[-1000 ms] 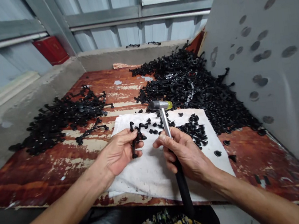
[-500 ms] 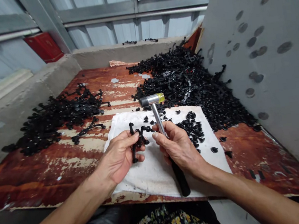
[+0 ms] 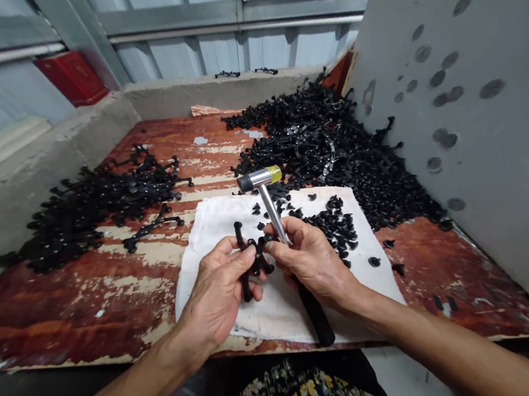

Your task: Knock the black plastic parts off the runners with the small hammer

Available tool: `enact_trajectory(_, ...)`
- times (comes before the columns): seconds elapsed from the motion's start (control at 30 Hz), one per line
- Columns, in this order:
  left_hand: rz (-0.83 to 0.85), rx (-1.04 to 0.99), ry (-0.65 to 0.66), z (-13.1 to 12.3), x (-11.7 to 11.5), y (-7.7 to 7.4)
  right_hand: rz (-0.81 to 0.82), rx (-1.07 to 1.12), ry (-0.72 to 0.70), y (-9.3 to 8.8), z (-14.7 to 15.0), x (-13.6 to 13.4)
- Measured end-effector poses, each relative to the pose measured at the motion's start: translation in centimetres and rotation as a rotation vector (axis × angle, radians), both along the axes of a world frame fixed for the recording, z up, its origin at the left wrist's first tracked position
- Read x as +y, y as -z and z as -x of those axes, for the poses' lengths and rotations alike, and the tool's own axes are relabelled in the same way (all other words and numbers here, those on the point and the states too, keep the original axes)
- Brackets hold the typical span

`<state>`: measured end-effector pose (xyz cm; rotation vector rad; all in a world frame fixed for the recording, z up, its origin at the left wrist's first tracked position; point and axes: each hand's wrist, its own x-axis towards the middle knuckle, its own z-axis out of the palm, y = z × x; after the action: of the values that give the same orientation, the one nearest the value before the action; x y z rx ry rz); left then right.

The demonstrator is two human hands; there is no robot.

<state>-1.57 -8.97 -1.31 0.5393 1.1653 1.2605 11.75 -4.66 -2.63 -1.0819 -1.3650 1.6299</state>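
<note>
Between thumb and fingers, my left hand [image 3: 224, 278] holds a black jointed part [image 3: 259, 257] with knobbed arm ends, over the white cloth [image 3: 194, 259]. My right hand [image 3: 313, 253] is closed around the handle of a small mallet [image 3: 272, 213], its head pointing away, one face dark and the other yellow. The right thumb and index fingertip also meet at one end of the black part; whether they pinch a small separate piece there is hidden. Small black caps [image 3: 339, 227] lie on the cloth just beyond my right hand.
A heap of black jointed parts [image 3: 99, 203] lies at the left of the worn red-brown table [image 3: 65, 315]. A larger heap of black pieces [image 3: 314, 133] fills the back right against a grey panel [image 3: 496, 148]. Two black parts [image 3: 227, 74] rest on the back ledge.
My two hands have come closer together, and the right fingertips now meet the black part's end. The mallet has shifted slightly left with my right hand.
</note>
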Motion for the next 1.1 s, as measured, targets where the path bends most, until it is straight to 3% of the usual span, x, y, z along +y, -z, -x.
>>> enact_trajectory(0.2,0.067,-0.076,0.012,-0.1,-0.4,-0.4,-0.081,-0.041,-0.032,0.0,0.0,-0.3)
enact_trajectory(0.57,0.145,-0.1,0.002,0.1,-0.6,-0.7,-0.008,0.023,-0.077,0.1,0.0,-0.5)
enact_trajectory(0.67,0.128,0.065,0.0,0.7,-1.0,-0.1,0.027,0.014,-0.062,-0.1,-0.1,-0.3)
enact_trajectory(0.77,-0.016,0.506,-0.034,1.9,-1.2,0.4,0.057,0.0,-0.049,-0.3,-0.2,-0.1)
enact_trajectory(0.83,-0.212,0.848,0.065,2.8,-1.0,0.1,0.071,-0.001,-0.07,-0.5,-0.2,-0.1)
enact_trajectory(0.93,-0.412,1.143,0.375,3.7,-0.2,-0.9,0.064,0.022,-0.118,-0.6,0.0,-0.2)
enact_trajectory(1.03,-0.362,1.167,0.608,3.9,0.7,-1.8,0.055,0.035,-0.151,-0.5,0.0,-0.2)
enact_trajectory(1.1,-0.317,1.08,0.683,3.9,1.2,-1.9,0.056,0.036,-0.154,-0.4,0.0,-0.2)
